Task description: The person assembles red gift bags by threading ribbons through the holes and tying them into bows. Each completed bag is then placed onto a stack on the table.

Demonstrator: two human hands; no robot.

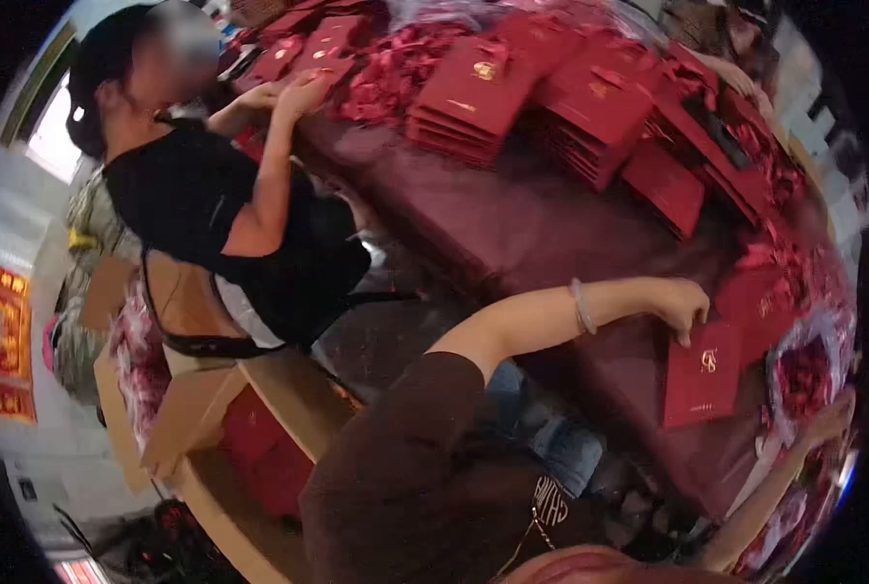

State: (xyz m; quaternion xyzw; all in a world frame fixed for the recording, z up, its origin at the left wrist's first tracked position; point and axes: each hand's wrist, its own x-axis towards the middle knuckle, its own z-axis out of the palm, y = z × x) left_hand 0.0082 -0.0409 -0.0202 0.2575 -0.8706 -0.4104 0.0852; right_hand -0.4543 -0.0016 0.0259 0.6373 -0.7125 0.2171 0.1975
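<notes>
My left hand (683,309), with a bracelet on its wrist, is closed on the top edge of a flat red gift bag (702,375) with a gold emblem. The bag hangs over the near edge of the table. At the far right my right hand (829,420) is beside a clear plastic bag (806,365) filled with red ribbon; its fingers are too small and distorted to read. Another red bag (754,310) lies just behind the one I hold.
Stacks of red gift bags (473,92) and loose red ribbons (381,83) cover the far part of the dark red table (551,243). A seated co-worker (211,185) in black handles red bags at left. An open carton (211,487) holds more red items. Another person's arm (726,73) reaches in.
</notes>
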